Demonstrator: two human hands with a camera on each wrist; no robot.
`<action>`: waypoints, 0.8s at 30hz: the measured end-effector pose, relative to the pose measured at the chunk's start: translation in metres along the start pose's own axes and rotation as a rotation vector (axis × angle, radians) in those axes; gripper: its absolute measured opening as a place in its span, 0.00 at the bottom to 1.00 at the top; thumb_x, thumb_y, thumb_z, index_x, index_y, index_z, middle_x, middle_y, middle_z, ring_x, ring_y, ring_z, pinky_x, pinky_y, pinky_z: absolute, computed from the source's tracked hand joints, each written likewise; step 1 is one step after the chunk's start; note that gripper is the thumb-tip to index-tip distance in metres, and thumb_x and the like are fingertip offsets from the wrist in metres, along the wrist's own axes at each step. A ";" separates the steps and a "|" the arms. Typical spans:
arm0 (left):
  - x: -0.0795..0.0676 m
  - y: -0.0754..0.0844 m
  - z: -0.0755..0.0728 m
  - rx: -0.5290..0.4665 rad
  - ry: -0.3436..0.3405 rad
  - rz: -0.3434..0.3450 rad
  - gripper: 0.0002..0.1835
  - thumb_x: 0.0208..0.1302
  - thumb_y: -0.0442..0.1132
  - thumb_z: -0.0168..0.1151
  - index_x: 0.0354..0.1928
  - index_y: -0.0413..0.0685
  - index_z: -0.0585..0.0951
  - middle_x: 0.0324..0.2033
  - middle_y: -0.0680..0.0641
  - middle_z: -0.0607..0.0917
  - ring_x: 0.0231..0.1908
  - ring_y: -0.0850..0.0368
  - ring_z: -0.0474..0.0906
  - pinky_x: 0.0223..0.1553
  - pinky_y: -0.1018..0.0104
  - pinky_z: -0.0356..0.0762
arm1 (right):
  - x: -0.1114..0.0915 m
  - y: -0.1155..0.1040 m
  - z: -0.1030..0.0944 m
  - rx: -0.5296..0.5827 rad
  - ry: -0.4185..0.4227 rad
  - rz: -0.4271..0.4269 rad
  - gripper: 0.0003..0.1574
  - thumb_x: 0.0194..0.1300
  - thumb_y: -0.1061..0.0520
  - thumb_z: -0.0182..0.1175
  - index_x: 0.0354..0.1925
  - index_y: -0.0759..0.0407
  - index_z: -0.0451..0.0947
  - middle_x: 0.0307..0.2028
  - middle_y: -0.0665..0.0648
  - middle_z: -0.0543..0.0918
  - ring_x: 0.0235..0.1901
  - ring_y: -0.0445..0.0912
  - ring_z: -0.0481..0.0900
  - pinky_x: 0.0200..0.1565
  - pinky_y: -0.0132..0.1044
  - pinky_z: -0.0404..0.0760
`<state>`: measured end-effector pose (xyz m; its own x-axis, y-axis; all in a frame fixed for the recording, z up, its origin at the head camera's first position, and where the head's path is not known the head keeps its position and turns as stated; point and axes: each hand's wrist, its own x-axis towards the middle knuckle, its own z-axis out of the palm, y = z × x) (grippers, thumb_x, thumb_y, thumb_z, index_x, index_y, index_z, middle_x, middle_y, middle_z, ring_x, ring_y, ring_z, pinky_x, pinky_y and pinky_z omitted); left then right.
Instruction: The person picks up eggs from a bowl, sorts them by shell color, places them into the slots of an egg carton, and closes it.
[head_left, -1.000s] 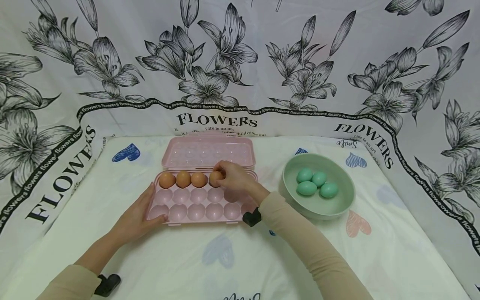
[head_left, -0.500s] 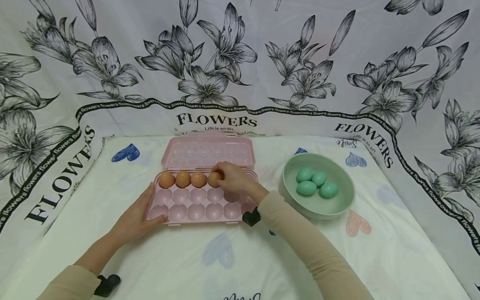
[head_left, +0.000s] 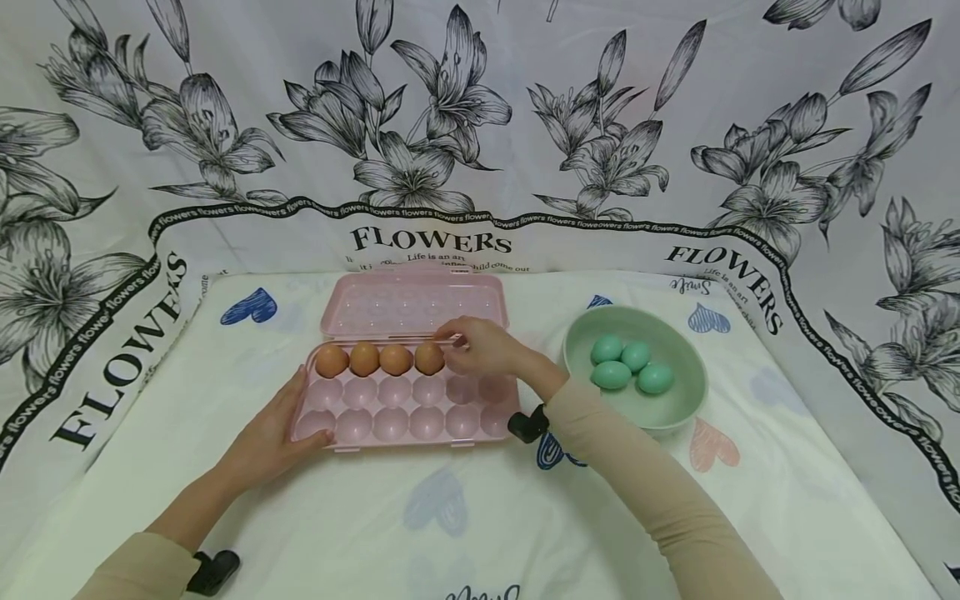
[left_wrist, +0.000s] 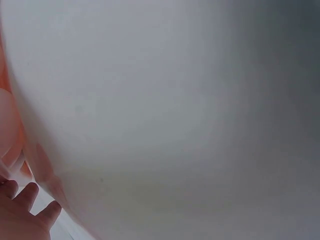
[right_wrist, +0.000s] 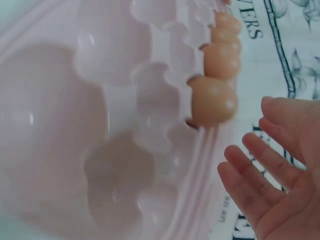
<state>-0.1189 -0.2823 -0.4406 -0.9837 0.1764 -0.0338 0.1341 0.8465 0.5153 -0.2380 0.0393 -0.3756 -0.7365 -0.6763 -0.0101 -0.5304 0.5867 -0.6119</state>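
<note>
A pink plastic egg box [head_left: 392, 408] lies with its lid [head_left: 416, 304] swung back. Several brown eggs [head_left: 364, 359] fill the left part of its back row; the other cups in sight hold nothing. My left hand [head_left: 273, 437] holds the box's left front corner, fingers along the side and thumb at the front edge. My right hand [head_left: 487, 346] is just right of the rightmost egg [right_wrist: 215, 101]. In the right wrist view its fingers [right_wrist: 250, 197] are spread apart from that egg, with nothing between them.
A light green bowl [head_left: 637, 408] stands to the right of the box with several green eggs [head_left: 611, 375] in it. White cloth [head_left: 322, 517] with heart prints covers the table. Behind rises a flower-printed curtain [head_left: 525, 125].
My right hand has let go of the rightmost brown egg and drawn off to the right; the egg stays in its cup. My left hand remains at the box's corner.
</note>
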 end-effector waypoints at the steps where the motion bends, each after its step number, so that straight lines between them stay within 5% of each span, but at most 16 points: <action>1: 0.000 0.000 0.000 0.000 -0.001 -0.001 0.60 0.50 0.66 0.61 0.72 0.49 0.35 0.70 0.36 0.47 0.66 0.32 0.48 0.58 0.33 0.56 | -0.002 0.001 -0.004 0.000 0.000 -0.009 0.23 0.59 0.60 0.58 0.55 0.59 0.73 0.52 0.56 0.78 0.49 0.49 0.78 0.49 0.34 0.78; 10: 0.001 -0.003 0.002 0.001 -0.007 0.004 0.60 0.50 0.66 0.61 0.72 0.48 0.35 0.71 0.36 0.46 0.67 0.33 0.48 0.59 0.34 0.56 | -0.025 0.011 -0.044 0.034 0.045 -0.102 0.22 0.61 0.60 0.59 0.54 0.63 0.73 0.54 0.60 0.77 0.51 0.52 0.78 0.49 0.41 0.79; 24: 0.002 -0.002 0.002 0.004 -0.009 -0.006 0.60 0.50 0.66 0.60 0.72 0.49 0.34 0.71 0.36 0.46 0.67 0.33 0.48 0.59 0.34 0.56 | -0.069 0.043 -0.094 0.055 0.109 0.008 0.24 0.62 0.57 0.59 0.57 0.57 0.71 0.56 0.56 0.75 0.53 0.49 0.75 0.54 0.41 0.76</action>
<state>-0.1210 -0.2829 -0.4439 -0.9834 0.1757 -0.0444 0.1286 0.8494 0.5118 -0.2496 0.1529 -0.3267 -0.7837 -0.6173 0.0687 -0.5023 0.5647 -0.6548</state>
